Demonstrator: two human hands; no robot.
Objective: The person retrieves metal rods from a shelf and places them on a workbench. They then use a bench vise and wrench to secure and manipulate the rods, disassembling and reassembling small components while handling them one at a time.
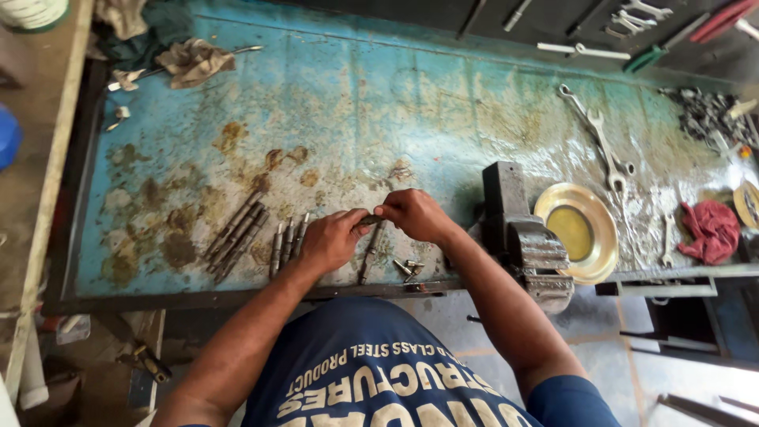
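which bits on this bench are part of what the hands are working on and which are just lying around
In use: small dark metal part held by left hand and right hand; grey metal rods.
Lying about: steel spanners, red rag, round brass dish.

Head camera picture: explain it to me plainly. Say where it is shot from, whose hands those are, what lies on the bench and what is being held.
The single picture comes from a camera worn on a person's head, looking down, so the arms rising from the bottom edge are that person's own. No machine is at work here. The left hand and right hand meet over a worn blue workbench and pinch a small dark metal part between their fingertips; what exactly it is cannot be told. To the left lie rows of metal rods. A few small bolts sit near the front edge. To the right are a bench vise, a brass-coloured dish, some spanners and a red rag.
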